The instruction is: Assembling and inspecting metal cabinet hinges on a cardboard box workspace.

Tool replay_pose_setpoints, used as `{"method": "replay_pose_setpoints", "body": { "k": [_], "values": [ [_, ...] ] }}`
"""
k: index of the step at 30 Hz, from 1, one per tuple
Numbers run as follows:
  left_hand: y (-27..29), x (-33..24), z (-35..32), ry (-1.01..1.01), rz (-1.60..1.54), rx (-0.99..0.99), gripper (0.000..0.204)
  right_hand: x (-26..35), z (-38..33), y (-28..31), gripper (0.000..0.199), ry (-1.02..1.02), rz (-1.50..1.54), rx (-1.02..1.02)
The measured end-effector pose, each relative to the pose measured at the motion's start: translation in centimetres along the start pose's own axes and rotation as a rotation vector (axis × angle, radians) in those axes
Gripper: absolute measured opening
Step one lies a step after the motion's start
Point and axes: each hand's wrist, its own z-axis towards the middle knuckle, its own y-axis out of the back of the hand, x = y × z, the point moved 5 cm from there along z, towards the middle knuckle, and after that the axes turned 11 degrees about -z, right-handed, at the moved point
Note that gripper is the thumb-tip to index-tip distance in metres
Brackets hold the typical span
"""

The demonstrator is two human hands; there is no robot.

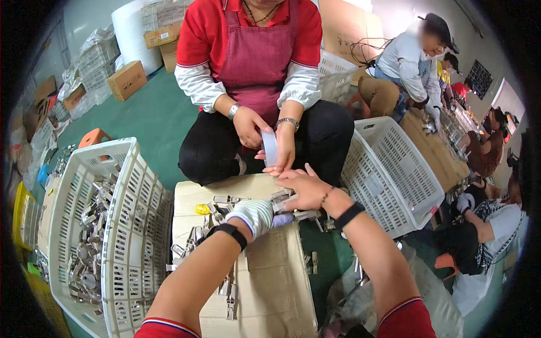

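Note:
My left hand (253,217), in a striped white glove with a purple fingertip, is closed at a metal hinge (280,207) above the cardboard-covered work surface (270,270). Close by on its right, my bare right hand (309,190) has its fingers spread over the hinges; its fingertips reach near a co-worker's fingers. More metal hinges (230,296) lie loose on the cardboard, several of them left of my gloved hand. A small yellow item (202,209) is among them. Across from me, the co-worker's hands hold a translucent whitish roll (269,149). My palms hide part of the hinges.
A white crate (135,225) with many metal hinges stands at my left. Another white crate (389,174) is at the right, beside clear plastic sheeting (406,287). An orange stool (94,138) and a cardboard box (127,80) are farther back. Other people work at the right.

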Motion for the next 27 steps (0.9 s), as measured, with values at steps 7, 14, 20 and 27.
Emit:
{"method": "replay_pose_setpoints", "body": {
  "k": [7, 14, 20, 27],
  "values": [
    [-0.6, 2.8, 3.6, -0.234, -0.303, 0.072, 0.055, 2.9, -1.5, -0.1, 0.083, 0.028, -0.321, -0.408],
    [2.3, 2.0, 2.4, -0.269, -0.186, -0.07, 0.053, 0.1, 2.3, 1.4, 0.081, -0.114, -0.2, -0.188],
    [1.8, 2.7, 3.5, -0.049, 0.197, -0.101, 0.073, -1.7, 3.6, 0.6, 0.084, -0.002, 0.077, -0.138],
    [0.0, 2.1, 2.6, -0.032, 0.245, -0.143, 0.028, 1.8, 1.2, 1.6, 0.079, -0.13, -0.274, -0.005]
  ]
}}
